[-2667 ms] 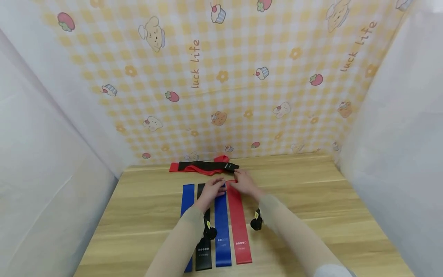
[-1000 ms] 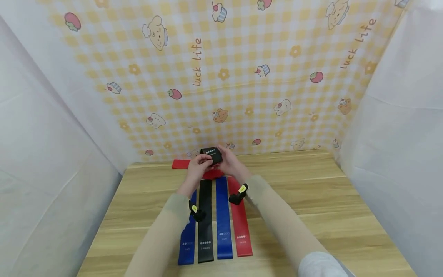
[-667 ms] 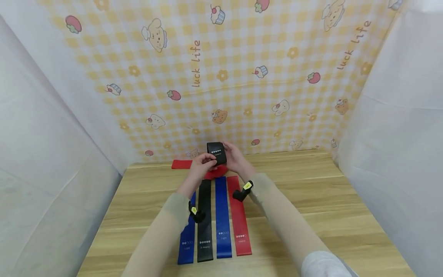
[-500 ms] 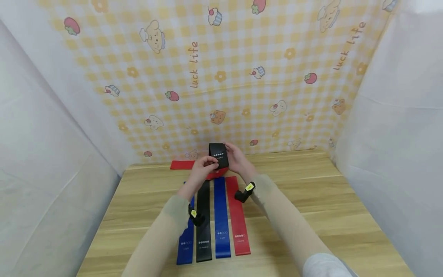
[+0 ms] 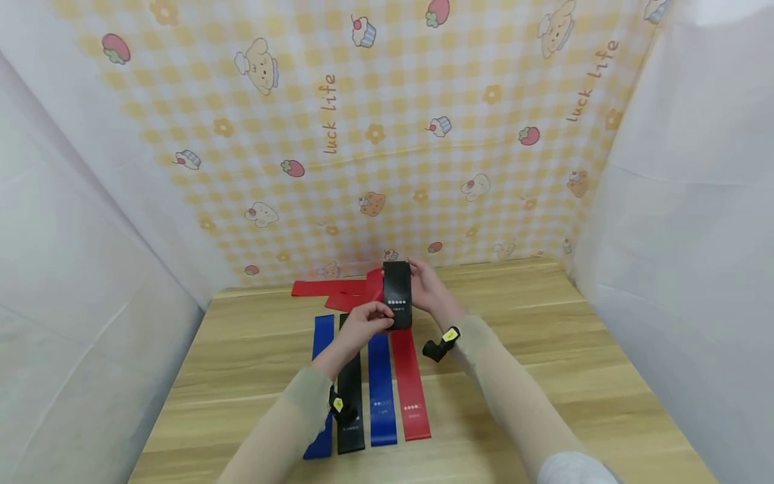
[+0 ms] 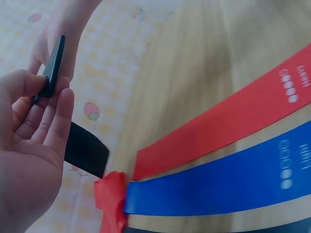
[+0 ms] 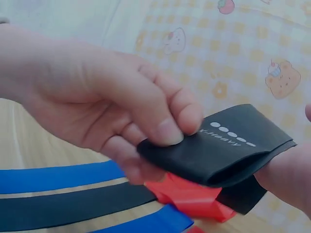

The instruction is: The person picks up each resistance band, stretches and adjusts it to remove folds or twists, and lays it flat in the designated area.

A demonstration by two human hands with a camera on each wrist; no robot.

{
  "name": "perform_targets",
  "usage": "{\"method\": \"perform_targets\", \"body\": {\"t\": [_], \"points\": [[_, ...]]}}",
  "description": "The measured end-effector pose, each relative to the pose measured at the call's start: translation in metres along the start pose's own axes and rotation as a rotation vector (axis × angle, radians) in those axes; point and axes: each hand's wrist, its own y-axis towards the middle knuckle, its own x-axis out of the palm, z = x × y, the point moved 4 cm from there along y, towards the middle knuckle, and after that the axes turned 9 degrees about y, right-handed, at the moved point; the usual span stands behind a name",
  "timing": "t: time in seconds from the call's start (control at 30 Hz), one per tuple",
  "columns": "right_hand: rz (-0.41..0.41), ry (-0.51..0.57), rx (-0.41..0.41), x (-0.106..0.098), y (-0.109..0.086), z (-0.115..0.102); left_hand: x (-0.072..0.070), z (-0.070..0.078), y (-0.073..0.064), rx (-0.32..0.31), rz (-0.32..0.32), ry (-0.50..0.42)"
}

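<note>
A black resistance band point(image 5: 397, 286), marked with white dots and lettering, is held up above the far part of the table. My left hand point(image 5: 365, 324) pinches its lower left edge between thumb and fingers. At its right side my right hand point(image 5: 428, 289) holds it, with some fingers hidden behind the band. The right wrist view shows the black band point(image 7: 233, 141) folded over as a flat loop, with the left hand point(image 7: 97, 97) gripping one end. In the left wrist view a dark length of band point(image 6: 86, 150) hangs below the left hand point(image 6: 34, 145).
Red bands point(image 5: 329, 288) lie loosely at the table's back edge, partly behind the black one. Nearer, a blue band point(image 5: 323, 336), another black band point(image 5: 351, 417), a second blue band point(image 5: 381, 390) and a red band point(image 5: 411, 390) lie side by side. A checked cloth point(image 5: 375, 168) hangs behind.
Both hands have lifted the black band from the back pile. Recently they have moved right and nearer, and the band now hangs longer. More of the red bands shows.
</note>
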Motion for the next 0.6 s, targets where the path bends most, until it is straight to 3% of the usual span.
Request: {"method": "perform_targets", "body": {"t": [0.23, 0.43, 0.6], "points": [[-0.007, 0.078, 0.050, -0.022, -0.012, 0.012, 0.015, -0.011, -0.021, -0.022, -0.077, 0.071], [-0.041, 0.132, 0.120, -0.032, -0.021, 0.024, 0.025, -0.022, -0.036, -0.029, -0.098, 0.104], [-0.058, 0.161, 0.128, -0.038, -0.027, 0.029, 0.032, -0.030, -0.042, -0.033, -0.101, 0.113]]}}
